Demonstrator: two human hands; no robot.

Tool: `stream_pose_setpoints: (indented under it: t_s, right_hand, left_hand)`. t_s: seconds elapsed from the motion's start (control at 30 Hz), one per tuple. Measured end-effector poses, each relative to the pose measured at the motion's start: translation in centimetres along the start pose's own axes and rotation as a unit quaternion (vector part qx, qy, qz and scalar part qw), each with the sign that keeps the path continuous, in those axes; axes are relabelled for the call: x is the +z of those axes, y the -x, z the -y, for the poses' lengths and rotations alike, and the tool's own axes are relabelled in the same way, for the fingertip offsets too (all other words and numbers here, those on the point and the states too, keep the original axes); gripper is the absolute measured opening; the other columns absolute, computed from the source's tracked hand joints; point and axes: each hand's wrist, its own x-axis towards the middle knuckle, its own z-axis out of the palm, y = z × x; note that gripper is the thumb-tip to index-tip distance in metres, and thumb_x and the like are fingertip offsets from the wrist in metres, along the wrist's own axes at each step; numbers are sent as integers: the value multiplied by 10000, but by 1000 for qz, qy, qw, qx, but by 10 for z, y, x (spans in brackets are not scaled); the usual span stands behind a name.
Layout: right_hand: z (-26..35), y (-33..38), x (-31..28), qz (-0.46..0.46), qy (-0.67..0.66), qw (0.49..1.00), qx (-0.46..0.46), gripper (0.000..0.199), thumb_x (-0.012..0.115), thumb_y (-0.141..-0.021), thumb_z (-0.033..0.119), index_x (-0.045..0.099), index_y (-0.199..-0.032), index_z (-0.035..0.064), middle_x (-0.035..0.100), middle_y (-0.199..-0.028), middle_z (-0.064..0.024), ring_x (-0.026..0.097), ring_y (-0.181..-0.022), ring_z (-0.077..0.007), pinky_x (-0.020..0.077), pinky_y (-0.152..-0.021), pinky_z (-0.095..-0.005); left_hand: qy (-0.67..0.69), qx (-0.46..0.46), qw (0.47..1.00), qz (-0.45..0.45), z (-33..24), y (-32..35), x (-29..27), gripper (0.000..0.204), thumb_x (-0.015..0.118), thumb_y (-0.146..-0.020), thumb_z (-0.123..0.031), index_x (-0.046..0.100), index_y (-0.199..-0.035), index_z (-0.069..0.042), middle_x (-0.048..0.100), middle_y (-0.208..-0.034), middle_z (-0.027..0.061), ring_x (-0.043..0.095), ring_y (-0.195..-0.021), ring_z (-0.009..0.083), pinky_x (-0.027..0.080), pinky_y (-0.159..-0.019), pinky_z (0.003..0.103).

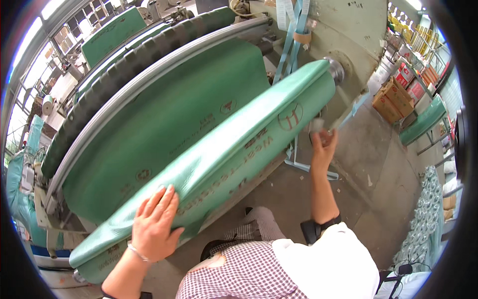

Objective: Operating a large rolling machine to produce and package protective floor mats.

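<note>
A long roll of green printed sheet (219,144) slants across in front of me, from the lower left to a round metal shaft end (336,71) at the upper right. My left hand (155,225) lies flat on the roll's near lower part, fingers stretched out, a bracelet at the wrist. Off the roll's right end, my right hand (323,145) is raised with its fingers curled together. A small pale, blurred thing (317,124) shows at its fingertips; I cannot make out what it is. Behind the roll, a wide green sheet (174,104) hangs down from the machine.
A curved-looking metal bar (154,65) and a dark banded roller (137,60) run above the sheet. Light blue straps (294,45) hang by the machine's side panel (348,30). Cardboard boxes (393,99) and a stack of pale rolls (423,219) stand at the right.
</note>
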Motion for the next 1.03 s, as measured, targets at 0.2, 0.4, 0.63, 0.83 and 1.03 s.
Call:
stream_pose_setpoints:
  t_s: [0.2, 0.4, 0.63, 0.83, 1.03]
  right_hand:
    - [129, 141, 23, 247, -231, 926, 167, 826, 708, -868, 143, 180, -1466, -69, 660, -948, -147, 649, -814, -201, 552, -697, -320]
    - [51, 166, 53, 87, -4, 993, 86, 999, 803, -785, 269, 162, -1461, -92, 685, -919, -134, 659, -868, -221, 507, -787, -312]
    - [134, 239, 23, 367, -203, 855, 306, 383, 747, -848, 311, 690, -1029, -22, 677, -942, -55, 606, -828, -123, 459, -781, -263]
    - [139, 256, 72, 475, 143, 868, 19, 541, 701, -815, 532, 715, -699, 3, 676, -699, -139, 667, -684, -252, 513, -645, -384]
    - [-62, 117, 64, 411, 209, 886, -55, 416, 686, -876, 462, 725, -887, 47, 719, -768, -63, 653, -663, -234, 493, -613, -392]
  left_hand:
    - [-167, 1, 986, -24, -28, 50, 67, 872, 784, -683, -281, 414, -1430, -24, 311, -1547, 117, 249, -1443, 313, 163, -1187, 472]
    - [-147, -19, 988, -35, -31, 97, 63, 943, 788, -710, -327, 329, -1481, -38, 248, -1578, 96, 171, -1475, 284, 98, -1203, 484]
    - [-186, -121, 975, 3, -7, 198, 79, 981, 780, -715, -319, 273, -1489, 7, 227, -1578, 143, 162, -1476, 304, 100, -1198, 505]
    - [-173, -170, 968, -63, -8, 204, 74, 903, 756, -728, -314, 334, -1481, -47, 278, -1572, 80, 235, -1447, 286, 180, -1167, 472]
    - [-259, -502, 793, -229, 77, 399, 62, 783, 678, -832, -364, 371, -1445, 14, 426, -1459, 188, 370, -1369, 349, 260, -1146, 430]
